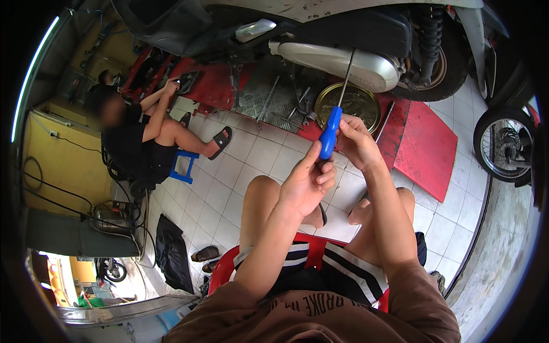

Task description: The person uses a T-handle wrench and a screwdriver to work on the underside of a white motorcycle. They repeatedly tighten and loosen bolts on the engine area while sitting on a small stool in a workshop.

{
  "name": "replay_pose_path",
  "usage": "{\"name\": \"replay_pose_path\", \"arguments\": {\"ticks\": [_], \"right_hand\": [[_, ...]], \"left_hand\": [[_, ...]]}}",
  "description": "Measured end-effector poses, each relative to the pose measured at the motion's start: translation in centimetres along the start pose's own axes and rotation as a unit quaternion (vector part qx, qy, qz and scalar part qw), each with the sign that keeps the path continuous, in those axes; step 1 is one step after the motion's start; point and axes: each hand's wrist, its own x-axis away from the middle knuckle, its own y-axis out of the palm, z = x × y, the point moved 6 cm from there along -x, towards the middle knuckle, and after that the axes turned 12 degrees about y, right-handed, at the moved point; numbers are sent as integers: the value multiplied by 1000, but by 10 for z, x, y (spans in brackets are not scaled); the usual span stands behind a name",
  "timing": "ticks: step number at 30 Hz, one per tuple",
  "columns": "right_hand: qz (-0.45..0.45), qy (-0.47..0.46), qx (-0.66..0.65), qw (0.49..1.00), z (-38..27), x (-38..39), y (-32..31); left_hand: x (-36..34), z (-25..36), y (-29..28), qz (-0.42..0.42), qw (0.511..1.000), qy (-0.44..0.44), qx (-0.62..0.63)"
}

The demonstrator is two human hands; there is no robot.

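Note:
A screwdriver [329, 137] with a blue handle and a long thin metal shaft is held between my two hands, its tip pointing away from me. My right hand [360, 140] pinches the handle near its neck. Around the butt end, my left hand [309, 180] has its fingers curled, with the thumb along the handle. The tip appears in front of the silver engine side cover [337, 62] of a scooter; whether it touches is not plain. Beyond my right hand, a round metal tray [334, 94] with small parts rests on the red lift platform.
Several wrenches and other tools lie on the metal plate [260, 100]. A red ramp [426, 151] slopes down at the right, near another motorcycle wheel [504, 146]. At left, another person [128, 131] sits on a blue stool [183, 167]. I sit on a red chair [226, 268].

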Motion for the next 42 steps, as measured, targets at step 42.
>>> {"name": "replay_pose_path", "arguments": {"ticks": [42], "right_hand": [[43, -21, 64, 997, -4, -1, -18]], "left_hand": [[-1, -13, -5, -15, 963, 28, -268]]}}
